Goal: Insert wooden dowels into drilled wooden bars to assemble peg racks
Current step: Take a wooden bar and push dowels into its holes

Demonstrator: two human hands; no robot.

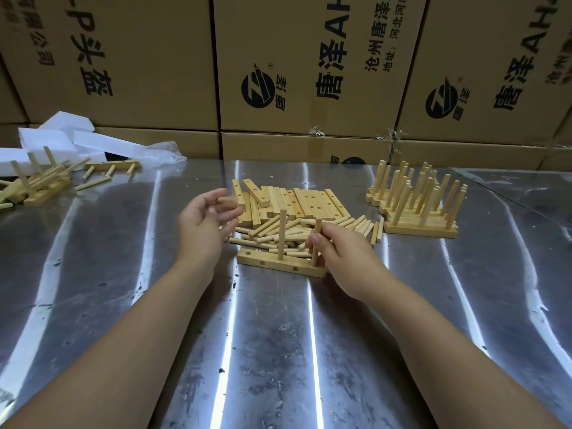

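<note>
Dowel upright at the right end of a drilled bar, just below centre of frame, pinched between thumb and fingers of the right hand. Second dowel standing free in the same bar, near its middle; round holes visible along the bar's front face. Bar flat on the steel table. Left hand raised left of centre, fingers loosely curled and blurred, at the edge of the loose dowel pile; impossible to tell whether anything is held. Behind the pile, stack of drilled bars. Finished peg racks right of centre; more racks and white foam blocks at upper left; printed cardboard boxes across the top.
</note>
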